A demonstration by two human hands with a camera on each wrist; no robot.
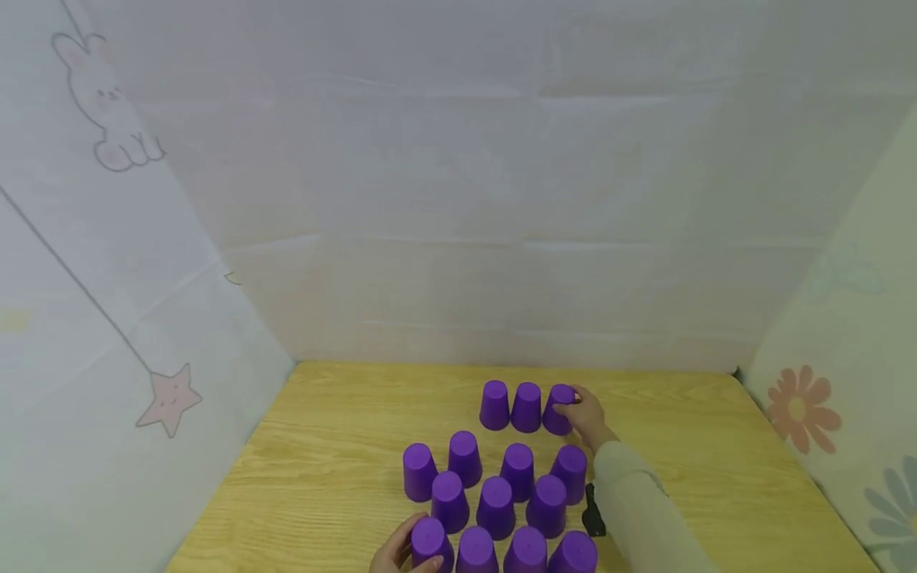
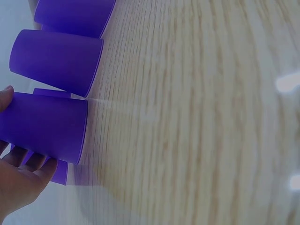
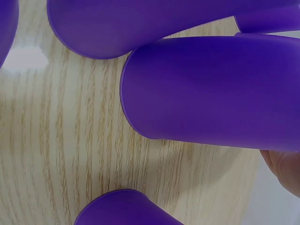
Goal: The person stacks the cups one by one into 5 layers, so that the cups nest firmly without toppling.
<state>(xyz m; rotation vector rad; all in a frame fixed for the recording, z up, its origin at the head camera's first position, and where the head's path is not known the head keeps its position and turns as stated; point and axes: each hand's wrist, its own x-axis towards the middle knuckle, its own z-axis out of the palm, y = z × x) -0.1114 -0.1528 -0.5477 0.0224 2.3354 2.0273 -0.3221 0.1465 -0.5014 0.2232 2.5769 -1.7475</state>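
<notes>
**Upturned purple cups, one gripped by each hand**

Nearest, the left hand (image 1: 396,549) clamps thumb and fingers around the leftmost front cup (image 1: 430,541), likely to steady both sides. Beyond it, staggered cups (image 1: 496,507) stand rim-down on the wooden table (image 1: 322,477), probably for a stable footing. Farthest, the right hand (image 1: 589,418) pinches the right-end back cup (image 1: 558,414), apparently to control it beside its row-mates (image 1: 526,407). All look smooth and plain, tapering upward to closed bases.

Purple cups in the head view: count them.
14: three far cups, four second-row cups, three third-row cups, four near cups. More may be hidden below the frame.
</notes>
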